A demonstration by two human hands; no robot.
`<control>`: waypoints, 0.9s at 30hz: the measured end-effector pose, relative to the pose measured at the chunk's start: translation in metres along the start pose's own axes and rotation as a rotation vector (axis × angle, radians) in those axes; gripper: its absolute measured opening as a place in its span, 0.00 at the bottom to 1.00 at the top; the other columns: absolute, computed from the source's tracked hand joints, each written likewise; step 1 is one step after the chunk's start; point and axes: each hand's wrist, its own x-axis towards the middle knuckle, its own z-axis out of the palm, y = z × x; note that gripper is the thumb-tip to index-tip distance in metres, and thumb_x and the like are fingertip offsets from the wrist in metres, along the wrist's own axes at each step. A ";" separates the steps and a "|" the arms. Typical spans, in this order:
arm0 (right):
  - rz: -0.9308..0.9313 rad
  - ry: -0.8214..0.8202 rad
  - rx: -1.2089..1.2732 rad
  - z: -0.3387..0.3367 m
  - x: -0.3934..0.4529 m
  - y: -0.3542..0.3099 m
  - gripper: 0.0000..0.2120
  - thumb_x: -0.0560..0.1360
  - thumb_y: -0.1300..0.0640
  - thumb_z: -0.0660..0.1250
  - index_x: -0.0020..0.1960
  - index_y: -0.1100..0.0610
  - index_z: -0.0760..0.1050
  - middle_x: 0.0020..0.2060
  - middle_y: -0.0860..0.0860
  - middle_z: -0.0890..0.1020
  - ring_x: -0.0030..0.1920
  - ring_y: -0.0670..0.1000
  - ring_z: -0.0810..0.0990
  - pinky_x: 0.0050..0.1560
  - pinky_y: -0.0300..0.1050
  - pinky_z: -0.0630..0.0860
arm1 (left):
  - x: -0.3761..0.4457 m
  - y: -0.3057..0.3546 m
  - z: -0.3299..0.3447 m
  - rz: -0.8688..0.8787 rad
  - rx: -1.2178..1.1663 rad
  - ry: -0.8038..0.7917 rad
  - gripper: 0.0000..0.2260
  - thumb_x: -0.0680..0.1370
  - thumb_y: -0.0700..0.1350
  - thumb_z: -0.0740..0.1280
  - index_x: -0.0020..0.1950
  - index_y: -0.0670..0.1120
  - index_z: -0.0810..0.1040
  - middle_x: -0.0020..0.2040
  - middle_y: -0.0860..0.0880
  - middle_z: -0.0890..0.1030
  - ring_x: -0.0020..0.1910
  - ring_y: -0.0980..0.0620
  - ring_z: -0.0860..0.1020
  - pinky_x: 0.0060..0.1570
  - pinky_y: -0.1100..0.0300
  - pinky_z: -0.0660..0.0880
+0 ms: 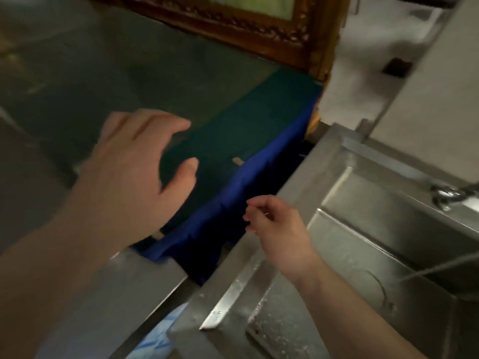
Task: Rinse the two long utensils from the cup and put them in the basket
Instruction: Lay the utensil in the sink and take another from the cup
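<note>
My left hand hovers with fingers spread over a dark green surface with a blue cloth edge, holding nothing. My right hand hangs over the left rim of the steel sink, its fingers loosely curled with nothing visible in them. The picture is blurred by motion. No cup, long utensils or basket appear in the head view.
The steel sink basin fills the lower right, wet, with a tap at its far right wall. An ornate gilded frame leans at the top. A steel counter lies lower left, with a blue-and-white item below it.
</note>
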 end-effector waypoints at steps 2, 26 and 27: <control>-0.002 -0.072 0.022 0.030 0.004 -0.008 0.08 0.77 0.60 0.68 0.44 0.47 0.78 0.34 0.47 0.83 0.31 0.43 0.81 0.36 0.37 0.76 | -0.022 -0.038 -0.015 -0.085 0.014 0.031 0.23 0.73 0.52 0.62 0.62 0.39 0.76 0.58 0.39 0.78 0.57 0.39 0.73 0.57 0.56 0.63; 0.028 -0.346 -0.037 0.212 0.044 -0.032 0.08 0.80 0.50 0.64 0.45 0.47 0.80 0.38 0.41 0.86 0.40 0.44 0.87 0.49 0.50 0.83 | -0.168 -0.203 0.092 -0.755 -0.384 -0.167 0.23 0.60 0.70 0.69 0.51 0.76 0.65 0.51 0.62 0.75 0.49 0.60 0.73 0.43 0.70 0.66; 0.038 -0.338 -0.019 0.212 0.043 -0.033 0.08 0.80 0.52 0.64 0.45 0.48 0.80 0.38 0.43 0.86 0.40 0.45 0.87 0.49 0.49 0.83 | -0.168 -0.204 0.093 -0.756 -0.390 -0.161 0.22 0.60 0.70 0.69 0.50 0.77 0.64 0.50 0.63 0.74 0.48 0.62 0.72 0.44 0.72 0.65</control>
